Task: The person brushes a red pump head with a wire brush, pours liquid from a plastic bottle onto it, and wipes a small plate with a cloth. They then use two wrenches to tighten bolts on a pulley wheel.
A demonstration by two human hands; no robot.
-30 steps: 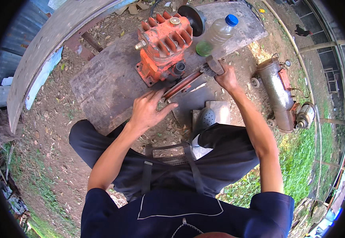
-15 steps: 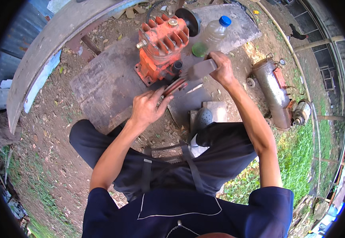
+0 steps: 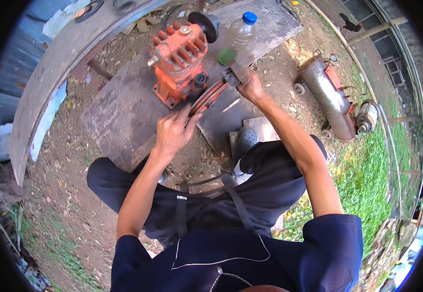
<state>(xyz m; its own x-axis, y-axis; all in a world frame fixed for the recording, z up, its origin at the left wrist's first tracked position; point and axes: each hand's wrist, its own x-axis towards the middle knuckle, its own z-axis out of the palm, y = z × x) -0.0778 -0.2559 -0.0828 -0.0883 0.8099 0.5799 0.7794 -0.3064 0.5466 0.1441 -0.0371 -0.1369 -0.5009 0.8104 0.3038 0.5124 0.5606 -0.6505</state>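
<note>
Your left hand [image 3: 172,130] pinches the wheel [image 3: 210,98], right hand [image 3: 251,88] grips the brush [image 3: 240,73]
Looks stiff, probably kinda heavy; hold its 7-o'clock rim.

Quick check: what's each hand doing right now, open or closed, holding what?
Left hand: closed on the near edge of the red wheel.
Right hand: closed, holding the brush.

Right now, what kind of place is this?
Probably an outdoor yard used for repairs: there's dirt and grass, an orange finned machine on a grey board, and a rusty metal tank.
</note>
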